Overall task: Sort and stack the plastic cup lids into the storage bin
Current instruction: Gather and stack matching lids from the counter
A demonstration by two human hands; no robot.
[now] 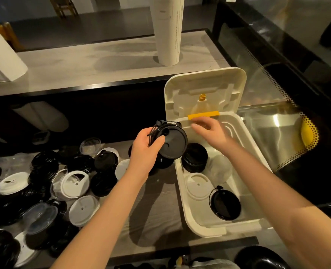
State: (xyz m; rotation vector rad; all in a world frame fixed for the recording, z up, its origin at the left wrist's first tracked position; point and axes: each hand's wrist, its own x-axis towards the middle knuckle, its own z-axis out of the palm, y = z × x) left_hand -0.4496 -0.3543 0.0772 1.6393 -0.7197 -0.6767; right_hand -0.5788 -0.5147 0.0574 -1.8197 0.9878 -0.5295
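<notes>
White bin point(209, 231) with black lid stack point(194, 158)

Dim warm light, steel glare at right, edges bowed.

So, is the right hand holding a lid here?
No, the right hand is empty, fingers loosely extended over the storage bin, while the left hand grips the stack of black lids.
</notes>
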